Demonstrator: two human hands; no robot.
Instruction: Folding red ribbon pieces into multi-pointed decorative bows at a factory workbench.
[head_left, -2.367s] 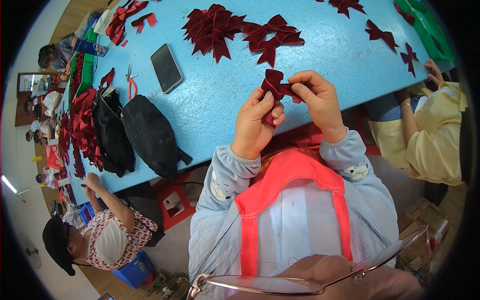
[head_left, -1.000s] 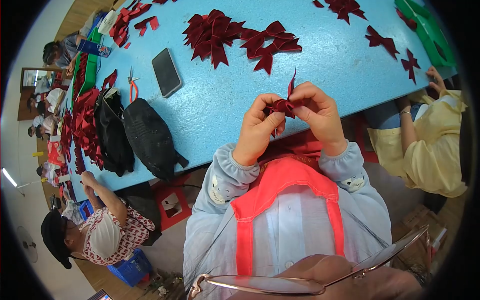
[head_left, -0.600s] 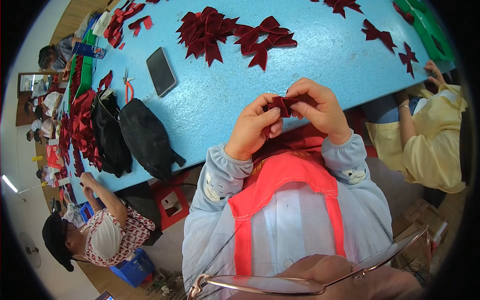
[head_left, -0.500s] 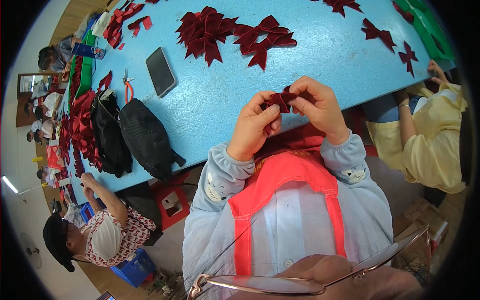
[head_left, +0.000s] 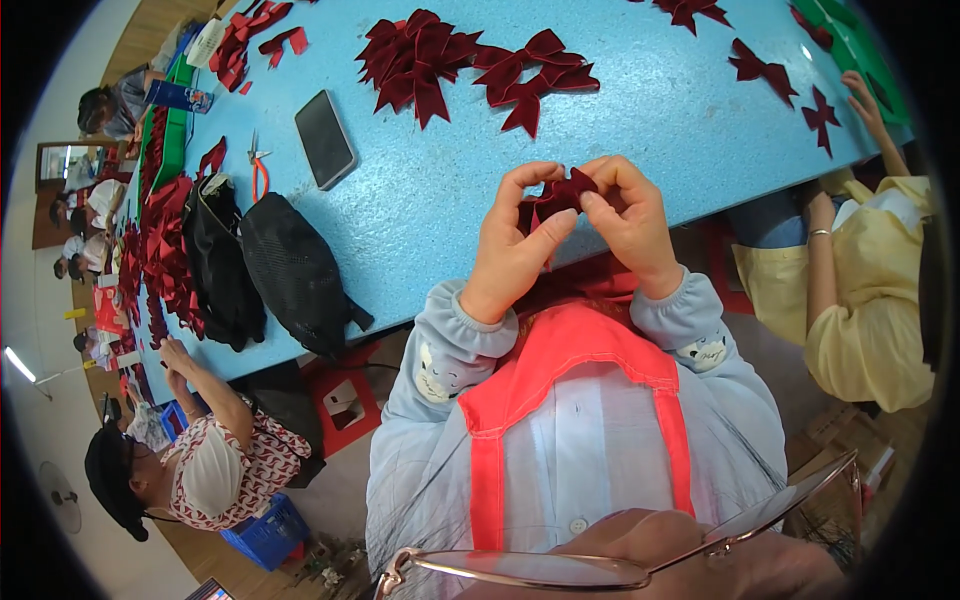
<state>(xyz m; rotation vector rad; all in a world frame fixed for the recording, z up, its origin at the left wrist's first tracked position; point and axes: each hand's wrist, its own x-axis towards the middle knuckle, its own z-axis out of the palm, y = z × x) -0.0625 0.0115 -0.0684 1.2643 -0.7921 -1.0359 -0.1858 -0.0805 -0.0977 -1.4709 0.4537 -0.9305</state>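
A dark red velvet ribbon bow [head_left: 560,197] is held between my two hands over the near edge of the blue table. My left hand [head_left: 513,240] grips its left side, thumb laid across the front. With thumb and fingers my right hand [head_left: 632,218] pinches the bow's right side. Part of the ribbon is hidden behind my fingers. Beyond my hands lies a pile of dark red bows [head_left: 412,62], with a smaller group of bows [head_left: 535,80] to its right.
A phone [head_left: 326,140], orange-handled cutters [head_left: 259,172] and black mesh pouch [head_left: 295,265] lie left. More ribbon [head_left: 168,245] heaps beside a green bin [head_left: 172,150]. Loose bows [head_left: 762,72] and a green tray [head_left: 850,50] are right. Co-workers sit at both sides.
Between my fingers the bow has turned, and more of its loops now stands up. My right fingers have shifted along it. The right-hand co-worker's hand has lifted toward the green tray.
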